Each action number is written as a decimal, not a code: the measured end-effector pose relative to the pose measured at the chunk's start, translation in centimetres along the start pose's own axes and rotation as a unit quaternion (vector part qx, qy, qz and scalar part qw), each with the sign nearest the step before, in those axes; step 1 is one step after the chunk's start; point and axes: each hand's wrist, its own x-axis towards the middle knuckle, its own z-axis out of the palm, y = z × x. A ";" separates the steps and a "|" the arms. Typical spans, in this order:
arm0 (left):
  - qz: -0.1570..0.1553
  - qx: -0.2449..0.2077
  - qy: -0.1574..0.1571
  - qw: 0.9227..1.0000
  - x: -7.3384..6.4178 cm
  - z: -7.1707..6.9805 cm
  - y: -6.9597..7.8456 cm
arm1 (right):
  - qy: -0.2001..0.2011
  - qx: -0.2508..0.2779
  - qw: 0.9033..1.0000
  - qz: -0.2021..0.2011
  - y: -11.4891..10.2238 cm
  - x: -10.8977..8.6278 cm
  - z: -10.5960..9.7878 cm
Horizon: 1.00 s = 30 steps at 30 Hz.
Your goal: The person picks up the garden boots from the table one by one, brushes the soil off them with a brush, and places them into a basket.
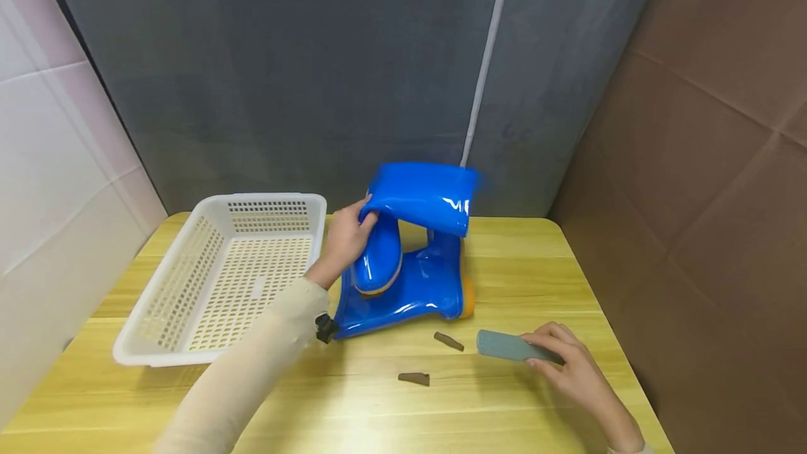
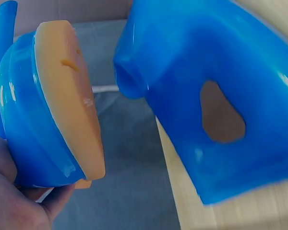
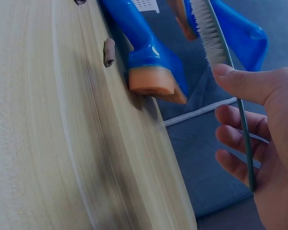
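Boot (image 1: 424, 195), glossy blue, in left grip (image 1: 345, 235), bristled brush (image 1: 504, 345) in right grip (image 1: 570, 364)

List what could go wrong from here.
The raised boot could slip, since only the left hand grips it, and knock the lying boot. The brush might twist or drop, being held by the right hand alone. The two brown pieces lie on the table near the brush, so a stray movement could scatter them.
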 end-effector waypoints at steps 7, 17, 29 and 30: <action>-0.001 0.009 0.012 1.000 -0.5 -3.2 -2.1 | -0.003 0.004 1.000 -0.002 0.3 0.1 0.3; -0.028 0.029 0.036 0.999 -1.4 -6.9 -5.0 | 0.005 0.012 1.000 -0.018 0.2 0.2 0.5; -0.031 0.048 0.064 0.996 -2.3 -10.0 -8.1 | -0.013 0.007 1.000 -0.004 0.3 0.2 0.9; -0.034 0.048 0.064 0.996 -2.3 -10.2 -8.3 | -0.015 0.007 1.000 -0.002 0.3 0.2 1.0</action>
